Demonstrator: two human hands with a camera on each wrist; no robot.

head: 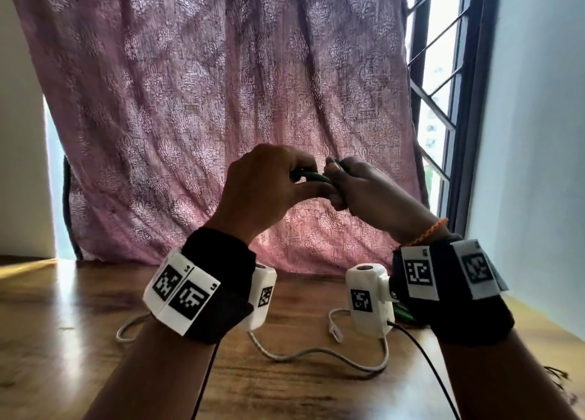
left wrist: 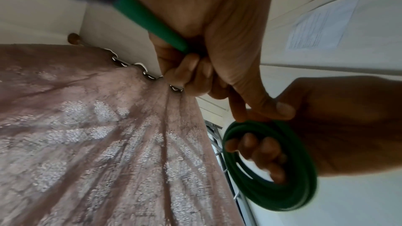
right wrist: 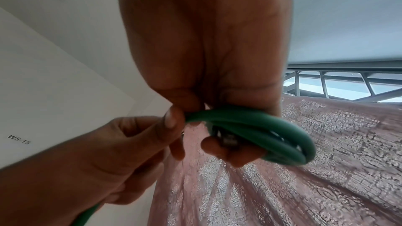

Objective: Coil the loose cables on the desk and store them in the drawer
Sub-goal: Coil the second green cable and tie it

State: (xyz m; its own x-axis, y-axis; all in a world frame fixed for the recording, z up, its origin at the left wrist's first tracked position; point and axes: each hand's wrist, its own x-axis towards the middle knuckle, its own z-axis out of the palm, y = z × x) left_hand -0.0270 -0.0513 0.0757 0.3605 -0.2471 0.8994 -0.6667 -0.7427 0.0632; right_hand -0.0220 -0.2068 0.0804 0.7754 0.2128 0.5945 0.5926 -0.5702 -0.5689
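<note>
Both hands are raised above the desk [head: 63,340] in front of the curtain. My right hand [head: 357,188] holds a small coil of green cable [left wrist: 269,166], its fingers through the loops; the coil [right wrist: 256,131] shows a plug end inside. My left hand [head: 269,182] grips the free run of the same green cable [left wrist: 150,21] in its fist, thumb touching the coil's top. In the head view only a short green stretch [head: 311,176] shows between the hands. A white cable [head: 316,353] lies loose on the desk below.
A pink patterned curtain [head: 221,103] hangs behind the desk, with a barred window [head: 440,80] at right and a wall beside it. More green cable [head: 403,313] lies under my right wrist. Thin black wires [head: 424,356] run from the wrist cameras.
</note>
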